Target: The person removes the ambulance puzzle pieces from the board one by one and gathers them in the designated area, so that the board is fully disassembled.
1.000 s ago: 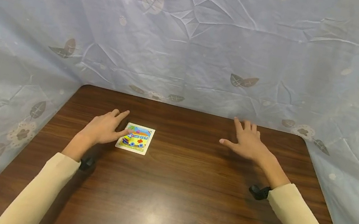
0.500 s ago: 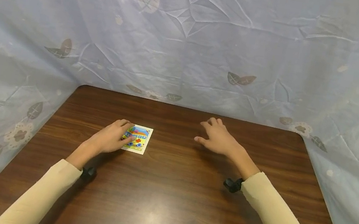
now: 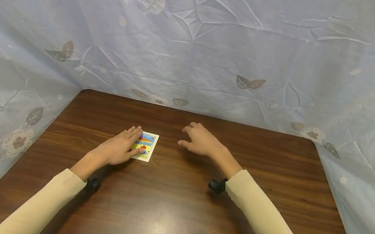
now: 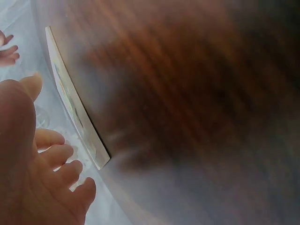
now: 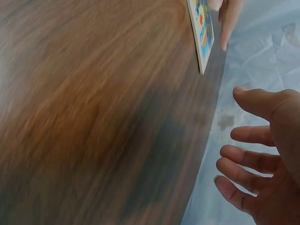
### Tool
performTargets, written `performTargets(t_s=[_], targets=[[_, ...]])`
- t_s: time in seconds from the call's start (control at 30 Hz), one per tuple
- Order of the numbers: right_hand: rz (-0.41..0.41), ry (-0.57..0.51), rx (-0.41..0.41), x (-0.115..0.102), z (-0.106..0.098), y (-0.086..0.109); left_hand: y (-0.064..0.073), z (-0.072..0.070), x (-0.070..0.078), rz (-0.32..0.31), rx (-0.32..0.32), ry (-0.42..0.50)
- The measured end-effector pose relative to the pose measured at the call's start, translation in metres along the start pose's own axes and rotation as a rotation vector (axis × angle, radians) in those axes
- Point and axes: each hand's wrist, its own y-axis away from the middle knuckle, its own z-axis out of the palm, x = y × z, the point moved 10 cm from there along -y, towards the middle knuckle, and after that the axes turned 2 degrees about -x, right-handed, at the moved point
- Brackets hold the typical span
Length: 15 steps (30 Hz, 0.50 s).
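A small square picture board (image 3: 150,147) lies flat on the table, its white border framing a bright cartoon vehicle with a red cross. My left hand (image 3: 117,148) is over its left part and hides that side; the fingers are fairly straight and the thumb is spread across the picture. Seen from the left wrist, the board (image 4: 77,108) shows a thin pale edge, and I cannot tell whether the fingers touch it. To the right of the board, my right hand (image 3: 200,140) hovers with loosely bent fingers and holds nothing.
The dark wood-grain table (image 3: 166,197) has rounded far corners. A pale blue cloth (image 3: 199,52) with leaf and flower prints hangs behind it and along both sides. Each wrist wears a black device (image 3: 216,186).
My right hand has swung left across the table towards the board. My left hand has shifted slightly right and now covers more of the picture. The board stays about where it was.
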Motion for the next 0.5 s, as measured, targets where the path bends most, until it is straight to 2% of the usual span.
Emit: performTargets(t_s=[0.1,0.37,0.5], targets=[[-0.017,-0.004,-0.009,-0.01,0.006,-0.008,0.0,0.003,-0.001,-0.004,-0.023,0.004],[-0.059,-0.006,-0.035,-0.033,0.021,-0.028,-0.001,0.002,-0.004,-0.02,-0.027,0.0],[-0.078,0.0,-0.047,-0.043,0.029,-0.038,-0.002,0.005,-0.005,-0.023,-0.048,-0.014]])
